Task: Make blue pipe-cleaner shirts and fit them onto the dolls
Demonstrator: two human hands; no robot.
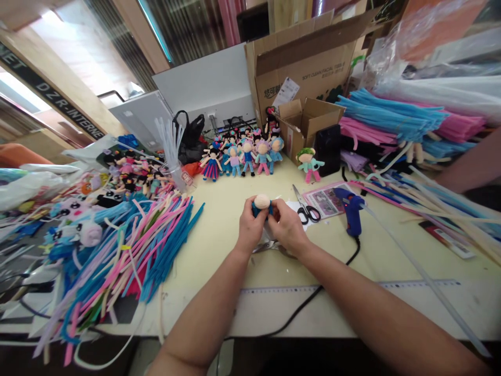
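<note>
Both hands meet over the middle of the pale yellow table. My left hand and my right hand are closed together on a small doll part: a cream round head above dark blue fuzzy wrapping. Fingers of both hands pinch the blue part from either side. Just under my hands lies a metal tool, partly hidden by my wrists.
A heap of coloured pipe cleaners lies left. Finished small dolls stand in a row behind. Scissors and a blue glue gun lie right, its black cord trailing forward. Cardboard boxes and more pipe cleaner bundles fill the back right.
</note>
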